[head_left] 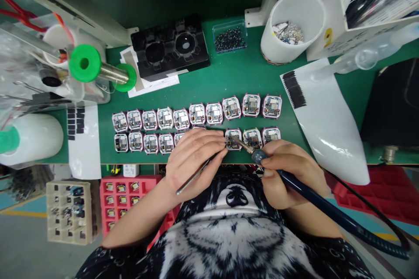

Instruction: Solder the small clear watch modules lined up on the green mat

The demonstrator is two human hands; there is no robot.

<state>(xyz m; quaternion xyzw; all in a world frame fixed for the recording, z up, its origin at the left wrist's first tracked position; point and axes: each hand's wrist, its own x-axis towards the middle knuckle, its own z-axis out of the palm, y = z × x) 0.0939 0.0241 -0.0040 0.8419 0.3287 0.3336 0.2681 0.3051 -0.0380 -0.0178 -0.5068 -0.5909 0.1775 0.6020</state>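
My right hand (pixel 291 168) is wrapped round a soldering iron (pixel 259 156), its tip reaching an open square watch case (pixel 236 143) with a circuit board inside. From the left, my left hand (pixel 198 154) pinches slim metal tweezers (pixel 192 178), whose points end at the same case's left edge. Two rows of similar cases run across the green bench; one in the upper row (pixel 231 107) sits just above the worked one. My left hand covers part of the lower row. Where exactly the iron touches the board is too small to tell.
Behind the cases are a black fixture (pixel 170 48), a clear box of small black parts (pixel 229 39) and a white cup (pixel 273 41). A solder wire spool (pixel 114 73) stands left. A white sheet with black strips (pixel 330 126) lies right. Red trays (pixel 111 185) sit below the bench edge.
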